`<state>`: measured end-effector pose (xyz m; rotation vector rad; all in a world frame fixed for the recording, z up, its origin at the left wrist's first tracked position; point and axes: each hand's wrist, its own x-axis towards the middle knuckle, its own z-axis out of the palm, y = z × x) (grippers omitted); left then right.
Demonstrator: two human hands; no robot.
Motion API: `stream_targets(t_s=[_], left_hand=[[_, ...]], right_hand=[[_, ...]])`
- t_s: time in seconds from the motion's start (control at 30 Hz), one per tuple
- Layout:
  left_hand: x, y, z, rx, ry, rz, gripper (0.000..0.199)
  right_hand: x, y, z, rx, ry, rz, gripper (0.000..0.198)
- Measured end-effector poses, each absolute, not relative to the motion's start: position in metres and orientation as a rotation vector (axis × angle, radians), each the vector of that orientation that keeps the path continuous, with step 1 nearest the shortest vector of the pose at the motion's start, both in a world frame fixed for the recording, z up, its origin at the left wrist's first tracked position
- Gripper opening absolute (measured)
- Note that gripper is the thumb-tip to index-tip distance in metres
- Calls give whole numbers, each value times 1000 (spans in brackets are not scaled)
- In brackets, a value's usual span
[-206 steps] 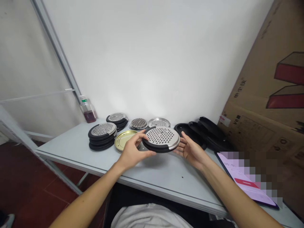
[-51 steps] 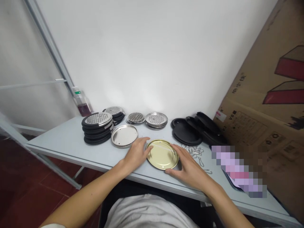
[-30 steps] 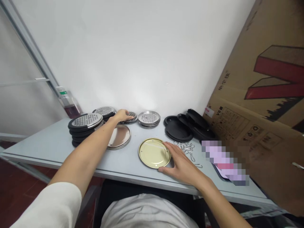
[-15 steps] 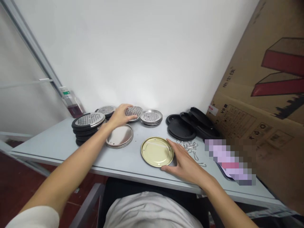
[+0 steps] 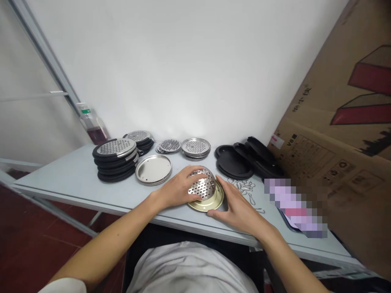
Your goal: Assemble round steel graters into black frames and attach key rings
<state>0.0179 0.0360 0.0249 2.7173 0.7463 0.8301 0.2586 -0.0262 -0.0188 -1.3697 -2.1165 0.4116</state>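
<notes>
My left hand (image 5: 185,188) grips a round perforated metal grater plate (image 5: 205,185), fingers over its top and thumb at its near edge. The grater plate is tilted above a shallow gold-coloured round metal lid (image 5: 214,202) and hides much of it; whether the two touch I cannot tell. Around the lid's right edge my right hand (image 5: 236,205) is curved, thumb at the near side and fingers at the far side. Left of the lid lies a small stack of plain silver discs (image 5: 154,169). Behind are more grater plates (image 5: 169,145) and a stack of perforated discs (image 5: 195,147).
Black-rimmed graters (image 5: 115,160) stand stacked at the left, with a second pile (image 5: 139,138) behind. Black round covers (image 5: 235,162) and small metal clips (image 5: 244,186) lie to the right. A bottle of dark liquid (image 5: 94,128), a pixelated phone-like object (image 5: 295,209) and a large carton (image 5: 336,142) flank them.
My left hand has taken a grater plate from the back pile and brought it forward and right, over the gold lid. My right hand has stayed at the lid's edge.
</notes>
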Motion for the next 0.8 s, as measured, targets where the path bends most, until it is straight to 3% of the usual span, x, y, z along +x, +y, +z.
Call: stream_targets(t_s=[0.2, 0.8], left_hand=[[21, 33, 25, 2556, 742, 698, 74], [18, 37, 25, 2440, 654, 602, 77]], right_hand=[[258, -27, -18, -1371, -2112, 422, 101], [259, -26, -17, -1382, -2143, 387, 105]])
